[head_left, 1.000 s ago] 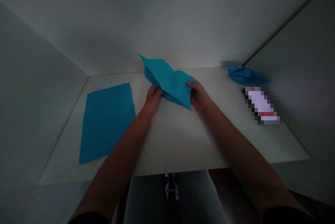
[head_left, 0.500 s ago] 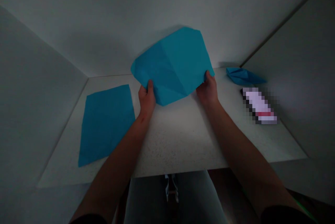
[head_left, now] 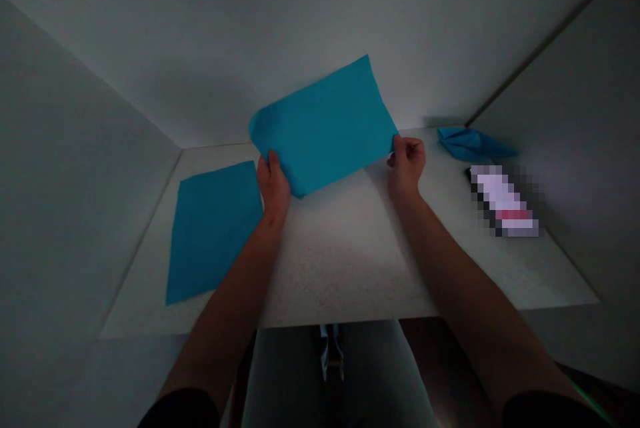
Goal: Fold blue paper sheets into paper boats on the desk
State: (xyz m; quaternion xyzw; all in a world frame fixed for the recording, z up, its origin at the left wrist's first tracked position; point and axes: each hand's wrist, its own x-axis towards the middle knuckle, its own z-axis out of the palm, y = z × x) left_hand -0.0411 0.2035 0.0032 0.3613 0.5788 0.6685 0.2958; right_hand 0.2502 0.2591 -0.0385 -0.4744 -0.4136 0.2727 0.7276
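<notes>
A blue sheet of paper [head_left: 327, 128] is held up above the table, tilted with its right end higher. My left hand [head_left: 273, 185] grips its lower left edge, thumb on the near face and the other fingers mostly hidden behind. At the lower right corner, my right hand [head_left: 406, 163] pinches the paper between thumb and fingers. The left end of the sheet curls over. Flat on the table to the left lies a second blue sheet [head_left: 215, 228], partly behind my left forearm.
A folded blue paper shape [head_left: 475, 143], pointed at one end, sits at the back right. Nearer me is a phone [head_left: 505, 201], its screen pixelated. The white table [head_left: 340, 268] is bounded by walls at the back and both sides.
The held sheet now looks like a plain rectangle; its middle crease and cut-looking top and bottom corners no longer show. My right hand has shifted its grip to the corner.
</notes>
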